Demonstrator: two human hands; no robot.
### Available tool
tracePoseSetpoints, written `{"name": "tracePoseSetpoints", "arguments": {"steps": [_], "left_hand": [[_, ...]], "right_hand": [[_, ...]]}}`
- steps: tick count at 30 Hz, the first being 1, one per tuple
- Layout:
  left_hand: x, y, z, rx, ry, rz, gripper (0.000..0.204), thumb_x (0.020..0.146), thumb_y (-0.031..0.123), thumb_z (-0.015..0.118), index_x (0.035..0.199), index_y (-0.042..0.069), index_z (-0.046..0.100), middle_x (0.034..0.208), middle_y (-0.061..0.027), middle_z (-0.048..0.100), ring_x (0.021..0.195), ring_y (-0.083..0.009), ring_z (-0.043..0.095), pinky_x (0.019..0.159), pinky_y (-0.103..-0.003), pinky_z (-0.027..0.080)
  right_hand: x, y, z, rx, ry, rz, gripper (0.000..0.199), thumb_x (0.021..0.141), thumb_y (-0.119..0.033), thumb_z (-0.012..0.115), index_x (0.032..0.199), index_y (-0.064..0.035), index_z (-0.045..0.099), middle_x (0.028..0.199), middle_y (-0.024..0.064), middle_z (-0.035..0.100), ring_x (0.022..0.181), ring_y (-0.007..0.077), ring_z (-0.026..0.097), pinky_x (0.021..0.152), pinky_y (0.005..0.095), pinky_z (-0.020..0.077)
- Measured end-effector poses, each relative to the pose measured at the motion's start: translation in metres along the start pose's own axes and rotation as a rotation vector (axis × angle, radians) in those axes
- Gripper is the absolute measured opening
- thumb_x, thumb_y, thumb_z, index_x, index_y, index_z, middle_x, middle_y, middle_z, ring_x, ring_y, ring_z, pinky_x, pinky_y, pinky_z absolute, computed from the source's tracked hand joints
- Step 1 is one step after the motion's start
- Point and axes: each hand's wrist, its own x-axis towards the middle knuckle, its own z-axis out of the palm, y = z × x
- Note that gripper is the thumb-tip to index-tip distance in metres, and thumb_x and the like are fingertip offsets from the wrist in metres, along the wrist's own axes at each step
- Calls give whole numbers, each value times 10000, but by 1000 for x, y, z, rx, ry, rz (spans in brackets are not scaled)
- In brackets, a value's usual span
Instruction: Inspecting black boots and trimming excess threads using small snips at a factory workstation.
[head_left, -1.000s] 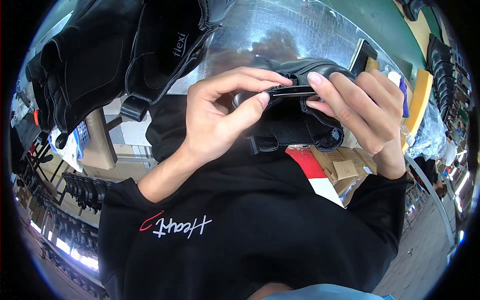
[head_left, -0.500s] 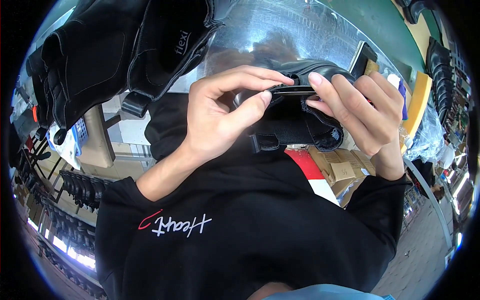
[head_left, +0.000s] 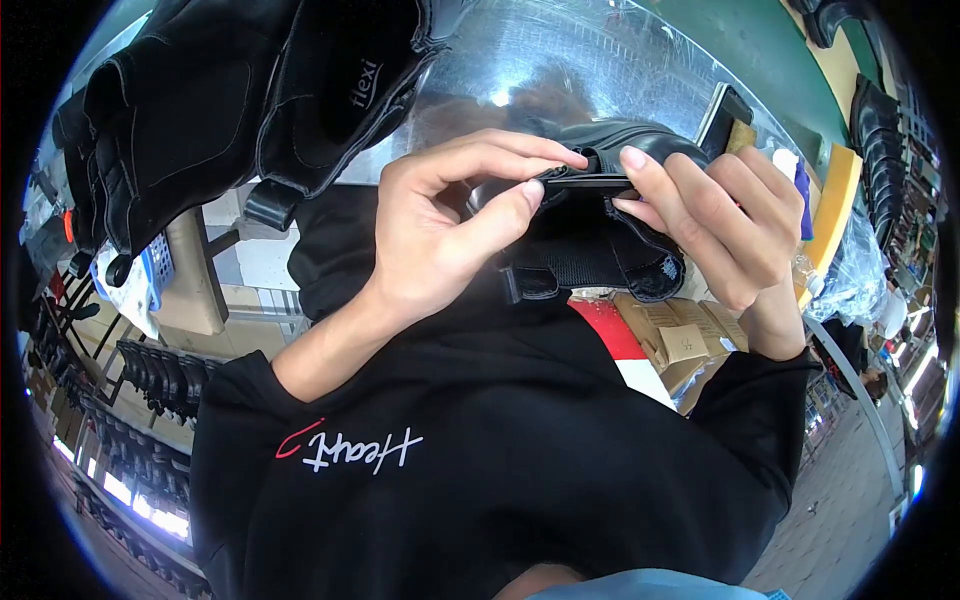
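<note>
A black leather shoe (head_left: 635, 135) rests on the shiny metal tabletop, its opening turned toward my body. My left hand (head_left: 440, 225) pinches the left end of the shoe's narrow black strap (head_left: 590, 182) between thumb and fingertips. At the strap's right end, my right hand (head_left: 715, 215) grips with thumb and forefinger, the other fingers curled. Below the strap hangs a dark flap with an elastic piece and a fuzzy patch (head_left: 668, 268). My fingers hide part of the shoe's upper.
Several black shoes (head_left: 190, 130) are piled at the left on the metal tabletop (head_left: 490, 60). At the right are a yellow block (head_left: 838, 210), clear plastic wrap (head_left: 858, 270) and cardboard boxes (head_left: 685, 343). Racks of black shoes (head_left: 165, 375) stand at lower left.
The strap has tilted slightly between my fingers, so its light edge shows less. Both hands keep nearly the same place and hold.
</note>
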Motion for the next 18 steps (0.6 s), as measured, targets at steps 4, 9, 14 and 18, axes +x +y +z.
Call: {"name": "tracePoseSetpoints", "arguments": {"steps": [4, 9, 14, 18], "left_hand": [[0, -1, -1, 3, -16, 15, 181, 895, 24, 573, 993, -50, 707, 1132, -207, 691, 1005, -212, 674, 920, -313, 515], [0, -2, 0, -5, -6, 17, 186, 897, 25, 571, 1000, -47, 708, 1133, -205, 691, 1004, -212, 675, 921, -313, 514], [1, 0, 1, 6, -6, 21, 193, 900, 31, 568, 1005, -46, 710, 1132, -203, 691, 999, -209, 676, 919, -313, 518], [1, -2, 1, -17, -3, 2, 193, 901, 36, 568, 1004, -45, 710, 1135, -204, 690, 991, -207, 678, 912, -314, 524]], "right_hand": [[-2, 2, -5, -3, -17, 14, 446, 673, -184, 819, 1077, -11, 748, 769, 28, 588, 592, 105, 479, 501, 246, 372], [-1, 1, -4, -17, -19, 9, 433, 683, -190, 821, 1076, -22, 754, 768, 23, 588, 590, 102, 477, 498, 241, 377], [-3, 1, -3, -33, -1, -5, 427, 691, -189, 820, 1081, -26, 756, 761, 21, 582, 585, 98, 468, 491, 239, 372], [-2, -1, -4, -43, -17, 2, 427, 698, -188, 822, 1091, -33, 755, 764, 23, 579, 587, 98, 468, 494, 240, 366]]}}
